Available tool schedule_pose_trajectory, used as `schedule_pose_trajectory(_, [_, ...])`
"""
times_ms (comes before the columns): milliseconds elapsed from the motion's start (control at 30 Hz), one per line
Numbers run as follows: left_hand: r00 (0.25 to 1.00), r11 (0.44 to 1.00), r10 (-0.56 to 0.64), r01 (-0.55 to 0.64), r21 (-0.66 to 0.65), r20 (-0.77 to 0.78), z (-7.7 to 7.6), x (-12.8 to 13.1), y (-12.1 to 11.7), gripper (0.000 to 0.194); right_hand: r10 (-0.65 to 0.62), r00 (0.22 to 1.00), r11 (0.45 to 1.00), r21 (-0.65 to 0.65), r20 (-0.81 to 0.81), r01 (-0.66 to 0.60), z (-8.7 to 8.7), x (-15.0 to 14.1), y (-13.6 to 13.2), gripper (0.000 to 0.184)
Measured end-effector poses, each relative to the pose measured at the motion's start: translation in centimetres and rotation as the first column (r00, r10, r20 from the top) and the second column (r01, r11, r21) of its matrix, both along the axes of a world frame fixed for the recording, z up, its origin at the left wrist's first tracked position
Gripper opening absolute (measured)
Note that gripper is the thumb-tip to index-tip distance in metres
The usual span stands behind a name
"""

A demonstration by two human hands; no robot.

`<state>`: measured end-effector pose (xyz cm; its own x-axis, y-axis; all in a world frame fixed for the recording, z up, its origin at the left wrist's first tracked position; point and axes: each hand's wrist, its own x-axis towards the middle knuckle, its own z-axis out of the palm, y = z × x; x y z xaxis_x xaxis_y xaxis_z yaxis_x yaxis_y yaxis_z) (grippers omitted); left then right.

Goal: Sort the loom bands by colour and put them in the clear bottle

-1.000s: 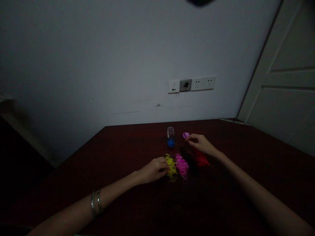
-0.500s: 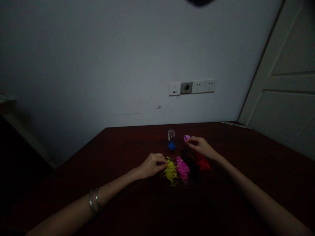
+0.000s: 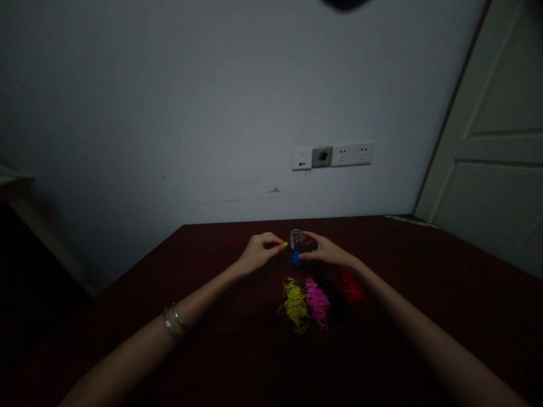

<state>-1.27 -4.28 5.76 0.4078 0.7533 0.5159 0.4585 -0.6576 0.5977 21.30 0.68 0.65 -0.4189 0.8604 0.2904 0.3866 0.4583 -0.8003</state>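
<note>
My left hand (image 3: 262, 250) pinches a few yellow rubber bands (image 3: 285, 244) just left of a small clear jar (image 3: 296, 240). The jar stands upright with its mouth open and blue rubber bands (image 3: 296, 258) in its bottom. From the right side, my right hand (image 3: 324, 249) has its thumb and fingers around the jar. Nearer to me lie loose piles of yellow bands (image 3: 295, 305) and pink bands (image 3: 317, 299). Beside them are a dark pile (image 3: 335, 294), hard to make out, and red bands (image 3: 352, 287) below my right wrist.
The dark red table (image 3: 229, 350) meets a pale wall (image 3: 229, 113) at its far edge. Sockets and switches (image 3: 333, 155) are on that wall. A white door (image 3: 496, 141) stands at the right, and a thin pale strip (image 3: 410, 221) lies by the far right edge.
My left hand has lifted yellow bands from their pile and moved up to the jar. My right hand has left the pink cup-like piece and closed around the jar; that piece no longer shows.
</note>
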Motion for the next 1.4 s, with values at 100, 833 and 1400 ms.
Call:
schedule_pose_trajectory(100, [1.0, 0.999, 0.03, -0.03, -0.013, 0.006, 0.8, 0.1, 1.5, 0.016, 0.045, 0.999, 0.999, 0.029, -0.023, -0.044, 0.1, -0.9, -0.1, 0.071])
schedule_pose_trajectory(833, [0.989, 0.933, -0.135, 0.107, -0.343, -0.058, 3.8, 3.8, 6.7, 0.017, -0.018, 0.997, 0.991, 0.134, -0.074, 0.028, -1.1, -1.7, -0.3, 0.039])
schedule_pose_trajectory(1400, [0.976, 0.937, -0.183, 0.138, -0.32, -0.116, 3.0, 3.6, 7.4, 0.017, -0.002, 0.998, 0.99, 0.141, -0.067, 0.011, -1.1, -1.7, -0.3, 0.037])
